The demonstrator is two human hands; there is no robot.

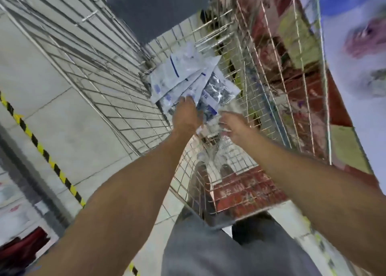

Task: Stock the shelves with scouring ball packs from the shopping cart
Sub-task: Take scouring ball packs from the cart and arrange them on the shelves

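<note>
- The picking-up step is judged to be in hand: scouring ball packs [188, 77] are being gathered from the shopping cart [229, 171], and no pack is seen on a shelf yet.
- The packs are fanned out in a bunch at about twelve o'clock from the left hand [186, 114], low inside the cart's wire basket and close to its far corner.
- The left hand is closed around the near edges of the fanned packs; its fingertips are hidden beneath them, so the exact pinch cannot be made out.
- The right hand [231, 127] is held at three o'clock from the left hand, fingers loosely curled and partly spread; something clear and crinkled seems to be touched there, but whether it is gripped cannot be told through the blur.
- The packs are flat plastic sleeves with white printed card backs and blue markings; a dark, glinting mesh of metal wool is seen through the clear face of one [217, 90].
- The sleeves are judged to be slippery and light, so a fanned bunch could slide apart unless squared up and clamped firmly.
- The cart is made of thin bright wire in a grid, through which a pale tiled floor [52, 108] is seen.
- Next, a lift clear of the cart's rim is called for, then a turn towards the shelving.
</note>
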